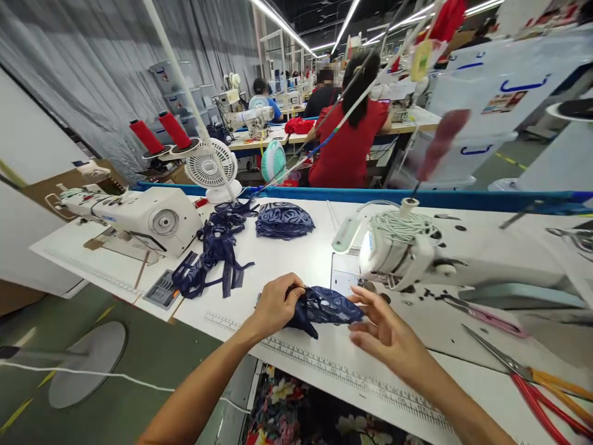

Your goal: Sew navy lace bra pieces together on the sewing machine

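Tabletop (278,266), white and ruler-edged, spreads under and beyond both hands, with one sewing machine (467,247) beyond and to the right of the right hand and another (160,216) farther out to the left. Beyond the left hand, a tangle of navy straps and mesh (222,247) trails loosely; right of the right hand lie red-and-orange-handled scissors (514,368). Straight beyond the hands sits a bundle of navy patterned lace (285,222). Smaller still, the navy lace piece (331,307) is between the hands: the left hand (278,303) pinches its gathered end, while the right hand (386,324) is open at the other, fingers spread. As I judge it, this piece is mid-handling, gathered up but away from the needle; whether the bundle is finished or waiting, I can't tell. The right machine's needle is hard to make out, its far end is cut off, the left palm hides some cloth, and right-hand fingertip contact is unclear.
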The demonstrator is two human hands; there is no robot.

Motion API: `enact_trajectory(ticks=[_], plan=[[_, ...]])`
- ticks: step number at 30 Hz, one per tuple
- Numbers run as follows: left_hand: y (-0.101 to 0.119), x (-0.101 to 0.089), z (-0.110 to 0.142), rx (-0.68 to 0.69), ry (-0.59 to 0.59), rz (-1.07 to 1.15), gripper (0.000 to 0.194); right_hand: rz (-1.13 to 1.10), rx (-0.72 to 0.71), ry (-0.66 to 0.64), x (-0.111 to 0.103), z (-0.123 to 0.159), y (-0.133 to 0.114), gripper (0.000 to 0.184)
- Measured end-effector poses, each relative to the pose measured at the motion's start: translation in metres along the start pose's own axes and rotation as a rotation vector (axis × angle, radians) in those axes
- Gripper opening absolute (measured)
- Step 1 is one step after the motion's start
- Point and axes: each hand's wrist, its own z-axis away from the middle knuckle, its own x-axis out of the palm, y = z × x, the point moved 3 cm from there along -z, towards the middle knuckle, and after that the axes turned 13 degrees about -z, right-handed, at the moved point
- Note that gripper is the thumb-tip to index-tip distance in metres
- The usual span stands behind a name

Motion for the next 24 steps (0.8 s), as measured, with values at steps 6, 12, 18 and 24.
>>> enact_trajectory(ticks=[6,12,18,24], plan=[[0.020,0.004,-0.002,0.010,-0.051,-0.052,0.011,0.232,-0.379,0.163,0.002,0.016,0.003,0.028],[0.061,-0.003,0.010,0.130,-0.206,0.181,0.008,0.121,-0.279,0.093,0.012,0.012,0.000,0.039],[0.063,0.021,0.009,0.080,-0.283,0.185,0.008,0.071,-0.209,0.095,0.016,0.023,0.005,0.031],[0.064,0.028,0.012,0.087,-0.286,0.214,0.010,0.043,-0.265,0.127,0.008,0.028,0.007,0.026]])
